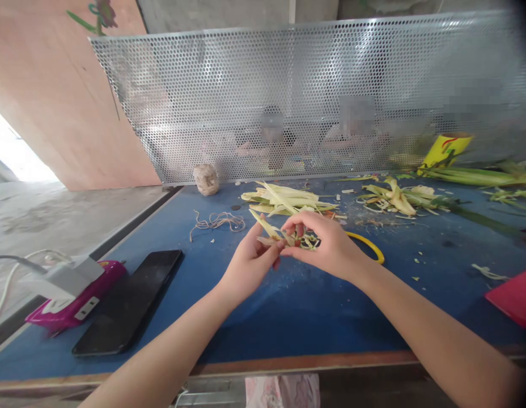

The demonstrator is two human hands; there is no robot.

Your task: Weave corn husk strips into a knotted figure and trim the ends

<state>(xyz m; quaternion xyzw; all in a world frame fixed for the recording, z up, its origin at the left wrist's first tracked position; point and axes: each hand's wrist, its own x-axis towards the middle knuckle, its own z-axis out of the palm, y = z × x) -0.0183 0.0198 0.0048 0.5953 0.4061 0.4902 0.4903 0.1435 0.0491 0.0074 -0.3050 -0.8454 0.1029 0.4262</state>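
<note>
Pinched in my left hand is a pale strip of plant leaf, its tip pointing up and left. My right hand meets it at the strip's lower end, thumb and index finger closed together there; what exactly these fingertips grip is too small to make out. Just beyond both hands lies a pile of pale yellow-green leaves. Partly hidden behind my right hand are a yellow ring and small plant scraps.
On the blue table lie a black phone, a magenta power strip with a white plug, tangled twine, a pale cylinder, more leaves, a yellow tube and a red object. A perforated metal screen stands behind.
</note>
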